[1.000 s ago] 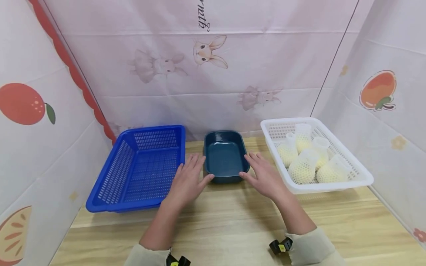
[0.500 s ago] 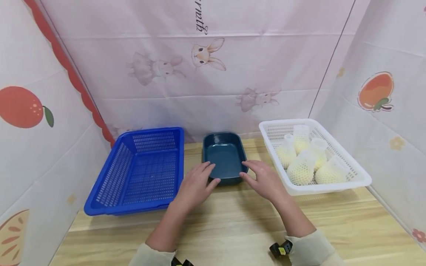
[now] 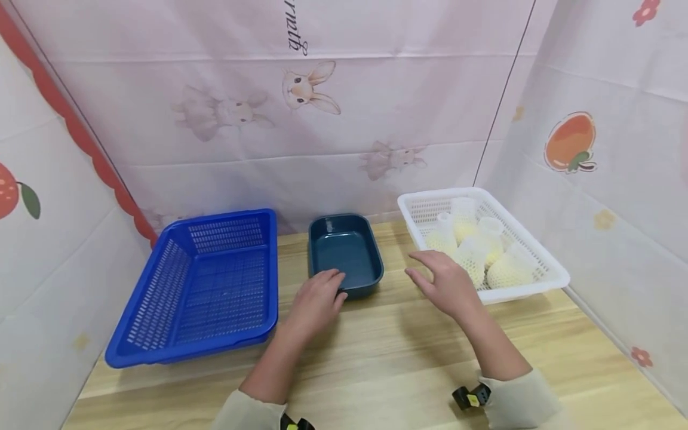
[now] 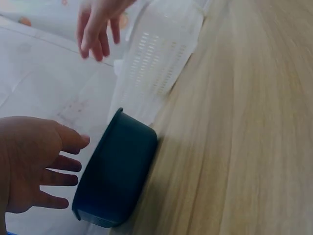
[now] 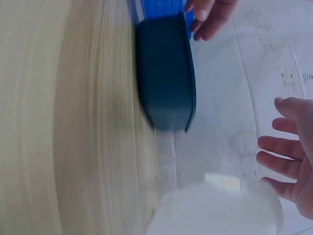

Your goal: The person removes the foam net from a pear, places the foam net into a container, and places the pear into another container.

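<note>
In the head view a dark teal rectangular dish [image 3: 346,257] sits in the middle of the table. My left hand [image 3: 317,301] is over its near left corner, fingers relaxed and slightly bent. The left wrist view shows those fingers spread just off the rim of the dish, holding nothing. My right hand [image 3: 446,283] hovers beside the left edge of a white slotted basket [image 3: 550,278], its fingers extended and nothing in them. Inside that basket lie several pale yellow rounded things in white foam nets [image 3: 510,272], partly hidden by the right hand.
A large blue slotted basket [image 3: 226,298] with nothing in it stands to the left. Fabric walls printed with rabbits and fruit close off the back and both sides. Wooden tabletop [image 3: 371,364] stretches in front of the dish.
My right hand has left the right side of the dish and moved right toward the white basket. My left hand shifted right to the dish's near left corner. The head view has turned right.
</note>
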A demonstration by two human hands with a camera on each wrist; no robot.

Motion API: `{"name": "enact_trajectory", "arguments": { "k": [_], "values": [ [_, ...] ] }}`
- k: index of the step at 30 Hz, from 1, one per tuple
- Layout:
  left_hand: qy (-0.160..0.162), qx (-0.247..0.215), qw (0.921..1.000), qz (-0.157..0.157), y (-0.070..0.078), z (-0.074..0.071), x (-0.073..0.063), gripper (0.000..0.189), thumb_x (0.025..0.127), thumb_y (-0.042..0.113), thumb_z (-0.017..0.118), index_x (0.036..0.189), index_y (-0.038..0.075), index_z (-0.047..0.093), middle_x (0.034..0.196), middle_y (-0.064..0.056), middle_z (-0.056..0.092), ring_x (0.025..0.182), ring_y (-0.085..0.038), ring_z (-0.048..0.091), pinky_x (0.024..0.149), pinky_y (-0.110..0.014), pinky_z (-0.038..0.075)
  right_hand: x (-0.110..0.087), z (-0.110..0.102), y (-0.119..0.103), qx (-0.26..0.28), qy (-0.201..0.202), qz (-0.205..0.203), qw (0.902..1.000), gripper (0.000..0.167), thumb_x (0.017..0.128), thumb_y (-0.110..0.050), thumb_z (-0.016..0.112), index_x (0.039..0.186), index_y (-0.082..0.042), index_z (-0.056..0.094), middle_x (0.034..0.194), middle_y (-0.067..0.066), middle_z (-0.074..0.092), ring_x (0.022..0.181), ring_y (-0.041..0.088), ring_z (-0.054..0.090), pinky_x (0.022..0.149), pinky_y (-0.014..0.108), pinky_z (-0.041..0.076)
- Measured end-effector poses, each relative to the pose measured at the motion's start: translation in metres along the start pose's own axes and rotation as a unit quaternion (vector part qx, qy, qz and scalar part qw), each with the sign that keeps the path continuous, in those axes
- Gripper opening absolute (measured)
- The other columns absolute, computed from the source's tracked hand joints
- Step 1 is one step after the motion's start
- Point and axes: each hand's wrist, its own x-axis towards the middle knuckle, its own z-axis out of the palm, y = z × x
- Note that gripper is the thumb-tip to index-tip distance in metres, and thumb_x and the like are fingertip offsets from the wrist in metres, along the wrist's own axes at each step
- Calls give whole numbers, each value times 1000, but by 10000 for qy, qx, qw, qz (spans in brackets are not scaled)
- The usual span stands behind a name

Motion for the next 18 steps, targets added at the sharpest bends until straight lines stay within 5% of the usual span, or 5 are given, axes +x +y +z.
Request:
{"name": "enact_trajectory", "arguments": {
  "k": [9,18],
  "values": [
    [109,581,9982,119,-3,10,9,19,97,20,63,112,13,72,106,-6,72,102,-23,67,96,-48,49,-15,-27,43,78,1263,142,9919,28,85,-12,74,111,-2,70,107,16,72,102,35,66,89,49,52],
    [160,496,9986,-121,-8,13,6,15,98,20,61,103,16,75,98,-3,74,96,-20,68,100,-49,46,-15,-42,68,168,1635,1001,9813,26,89,-13,69,112,0,70,110,19,70,106,39,63,91,53,47]
  ]
}}
